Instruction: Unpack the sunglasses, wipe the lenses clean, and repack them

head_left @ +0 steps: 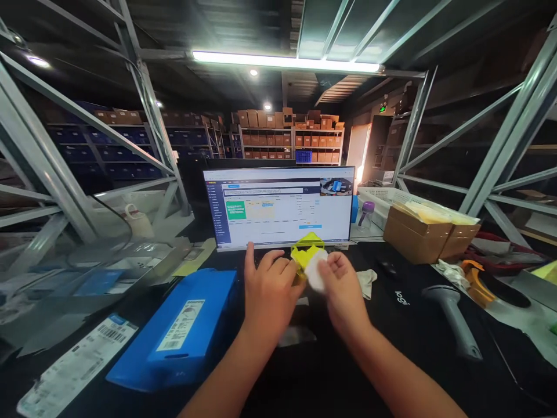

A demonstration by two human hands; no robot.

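Taking straight ahead of the person as twelve o'clock, the yellow item is at twelve, up between the two hands and in front of the lower edge of the screen. The right hand pinches a white wad between thumb and fingers, the wad overlapping the yellow item. The left hand has its index finger stretched out and the others curled beside the yellow item; whether it grips it cannot be told.

The handling looks to be midway: neither the yellow item nor the wad is set down. At ten o'clock the blue box lies shut with its label on, so that much appears done. Farther left, a printed sheet lies apart from the box, not stuck to it.

Counted: one white wad, one blue box, one printed sheet, one screen; at two o'clock, one mouse, one scanner and two cartons. Whether the yellow item is one piece or two is unclear.
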